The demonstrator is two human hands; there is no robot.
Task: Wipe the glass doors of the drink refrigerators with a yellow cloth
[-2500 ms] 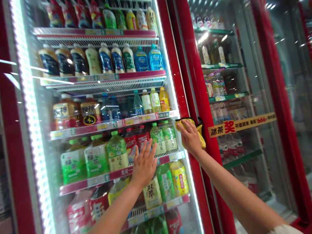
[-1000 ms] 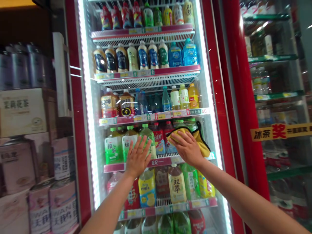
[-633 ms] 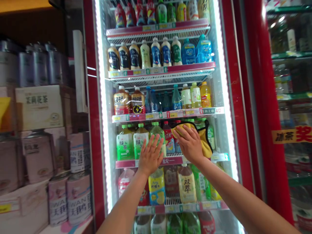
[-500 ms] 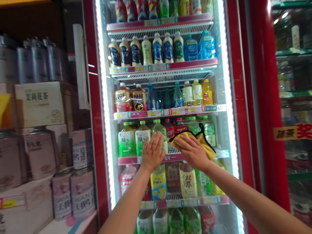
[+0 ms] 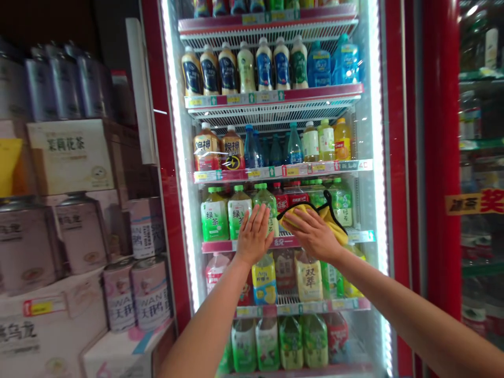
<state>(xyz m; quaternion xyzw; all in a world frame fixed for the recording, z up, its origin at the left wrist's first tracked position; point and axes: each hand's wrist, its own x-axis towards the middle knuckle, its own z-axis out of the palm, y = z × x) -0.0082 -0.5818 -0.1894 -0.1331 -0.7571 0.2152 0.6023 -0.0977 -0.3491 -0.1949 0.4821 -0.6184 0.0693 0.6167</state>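
Observation:
My left hand (image 5: 255,235) lies flat, fingers stretched upward, on what looks like the glass door of a lit drinks cooler. Behind it stand green tea bottles (image 5: 214,214) on the fourth visible shelf. To its right, my right hand (image 5: 315,233) presses a yellow cloth (image 5: 334,223) with black edging against the same glass. The cloth is bunched under the palm and sticks out above and to the right. Part of the bottle row is hidden behind both hands and the cloth.
The cooler's red frame (image 5: 396,157) runs up both sides, with bright light strips inside. Boxes (image 5: 71,157) and tins (image 5: 149,291) are stacked at the left. Another cooler with a red frame (image 5: 439,131) stands at the right.
The view has tilted down slightly, so the shelves appear higher and a little further right. Both hands keep nearly the same places on the glass, the cloth still under my right hand.

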